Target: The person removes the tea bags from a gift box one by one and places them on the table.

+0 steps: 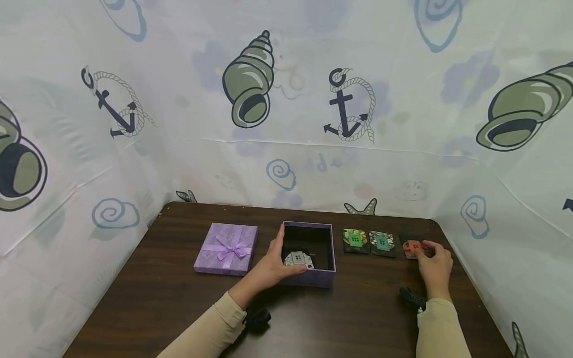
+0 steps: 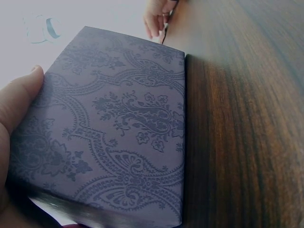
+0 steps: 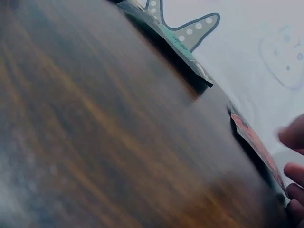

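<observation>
My left hand (image 1: 272, 263) grips the purple box (image 1: 309, 278) at its near left side, fingers along the left wall and thumb over the front rim. Fine floral scrollwork covers the box wall (image 2: 137, 118) in the left wrist view. Inside the open box is a dark packet with a grey-white label (image 1: 299, 258). Over at the right, my right hand (image 1: 437, 268) is at a dark packet with a red label (image 1: 411, 247), fingers at its right edge. The right wrist view has the thumb (image 3: 293, 134) raised off this red packet (image 3: 259, 147), which lies low against the table.
Left of the box lies a purple lid (image 1: 219, 236) with a ribbon bow. A green-label packet (image 1: 355, 241) and a teal-label packet (image 1: 382, 243) lie side by side to its right. Patterned fabric (image 1: 295, 99) hangs behind the brown table (image 1: 349, 318).
</observation>
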{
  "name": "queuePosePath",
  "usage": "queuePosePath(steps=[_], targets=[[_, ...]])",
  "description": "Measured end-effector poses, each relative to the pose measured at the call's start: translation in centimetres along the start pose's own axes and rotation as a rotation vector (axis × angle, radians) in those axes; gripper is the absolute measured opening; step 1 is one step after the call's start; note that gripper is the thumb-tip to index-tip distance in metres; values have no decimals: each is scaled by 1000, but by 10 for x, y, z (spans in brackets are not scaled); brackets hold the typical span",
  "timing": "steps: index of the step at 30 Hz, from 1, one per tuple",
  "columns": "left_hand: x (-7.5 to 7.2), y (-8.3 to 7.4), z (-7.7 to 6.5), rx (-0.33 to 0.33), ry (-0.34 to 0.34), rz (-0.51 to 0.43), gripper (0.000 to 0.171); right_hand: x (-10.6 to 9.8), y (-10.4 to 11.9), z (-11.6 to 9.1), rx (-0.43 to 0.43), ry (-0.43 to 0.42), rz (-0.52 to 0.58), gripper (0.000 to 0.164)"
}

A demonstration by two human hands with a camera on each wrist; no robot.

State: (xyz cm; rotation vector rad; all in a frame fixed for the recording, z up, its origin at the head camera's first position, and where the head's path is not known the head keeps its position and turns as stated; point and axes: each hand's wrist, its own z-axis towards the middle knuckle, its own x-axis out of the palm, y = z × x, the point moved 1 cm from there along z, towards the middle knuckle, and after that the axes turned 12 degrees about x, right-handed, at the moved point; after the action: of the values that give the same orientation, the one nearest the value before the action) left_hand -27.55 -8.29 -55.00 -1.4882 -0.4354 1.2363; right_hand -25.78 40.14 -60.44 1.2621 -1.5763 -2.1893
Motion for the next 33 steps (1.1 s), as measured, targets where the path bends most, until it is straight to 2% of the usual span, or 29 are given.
queuePosePath(steps=[5, 9, 12, 17, 24, 33], targets=[[-1, 1, -1, 1, -1, 2, 136, 0, -1, 1, 60, -122, 182, 30], [-1, 1, -2, 2, 0, 8, 137, -1, 1, 0, 123, -183, 335, 27], [-1, 1, -1, 4, 1, 16, 138, -2, 8, -1, 113, -231, 406, 29], [0, 0, -1, 1, 0, 21, 138, 4, 24, -12, 39, -293, 461, 29], [0, -2, -3, -2, 3, 12, 138, 14, 45, -31, -39, -264, 478, 24], [1, 0, -1, -2, -6, 10, 135, 29, 71, -47, -94, -195, 500, 24]])
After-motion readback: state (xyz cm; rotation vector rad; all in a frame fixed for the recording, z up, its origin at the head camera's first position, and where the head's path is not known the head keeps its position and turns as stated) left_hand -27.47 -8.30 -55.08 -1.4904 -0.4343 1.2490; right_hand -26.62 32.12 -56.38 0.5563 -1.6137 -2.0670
